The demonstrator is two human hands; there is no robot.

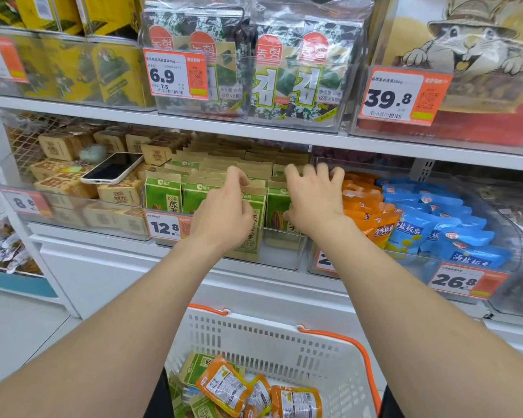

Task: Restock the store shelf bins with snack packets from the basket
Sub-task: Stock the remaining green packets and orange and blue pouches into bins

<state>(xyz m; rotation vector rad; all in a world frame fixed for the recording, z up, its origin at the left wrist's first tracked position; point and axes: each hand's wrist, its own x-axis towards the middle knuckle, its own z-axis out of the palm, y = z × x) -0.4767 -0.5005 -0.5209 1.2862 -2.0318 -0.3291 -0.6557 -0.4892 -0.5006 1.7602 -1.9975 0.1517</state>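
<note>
Across the white metal store shelf (254, 128), above the white slotted plastic basket (284, 342) holding more stock, the clear plastic bin (284, 251) is packed with green-and-brown paper snack packets (163, 194). The left hand (224, 209) pinches one packet's top with curled fingers (239, 174). The right hand (313, 203), fingers spread, rests on the row's tops. Best to seat it upright, label forward, tops level.

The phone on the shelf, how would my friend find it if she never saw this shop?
Look at the shelf row below the green seaweed packs. In its left clear plastic bin, a flat white-edged phone with a black screen lies atop tan snack blocks. Nothing else there is glossy black.
</note>
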